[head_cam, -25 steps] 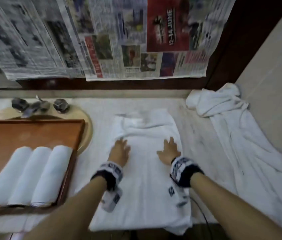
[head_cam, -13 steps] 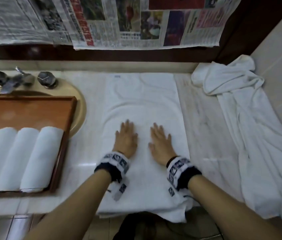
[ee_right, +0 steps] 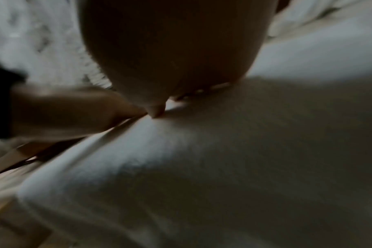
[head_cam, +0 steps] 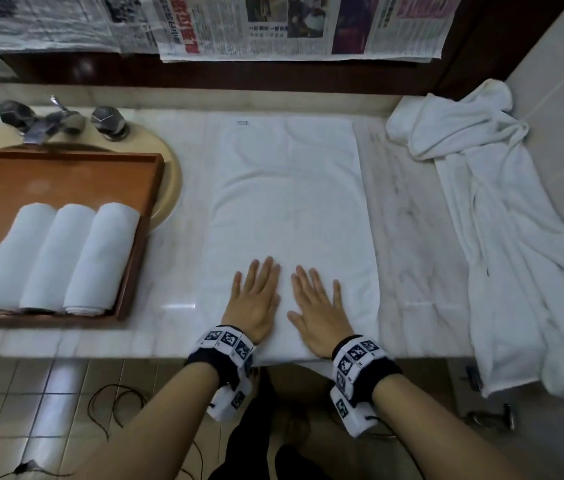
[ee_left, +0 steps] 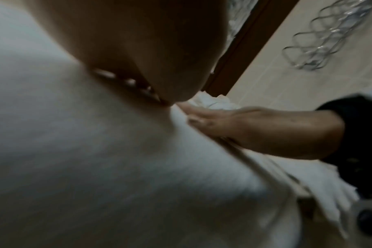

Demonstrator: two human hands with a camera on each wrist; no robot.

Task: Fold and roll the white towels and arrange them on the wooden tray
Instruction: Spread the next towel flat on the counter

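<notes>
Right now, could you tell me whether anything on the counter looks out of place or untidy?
Yes: a crumpled white towel sprawls along the counter's right side, its end drooping over the front edge. The wooden tray also sits partly over the sink basin.

Bare counter (head_cam: 408,237) between towel (head_cam: 287,202), robe (head_cam: 502,237)

wooden tray (head_cam: 66,161) — left end cut off | wrist views — blurred, fingers hidden

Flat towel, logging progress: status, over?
Left hand and right hand flat on the towel. Unrolled. Three rolls on tray. Nothing obstructing.
</notes>
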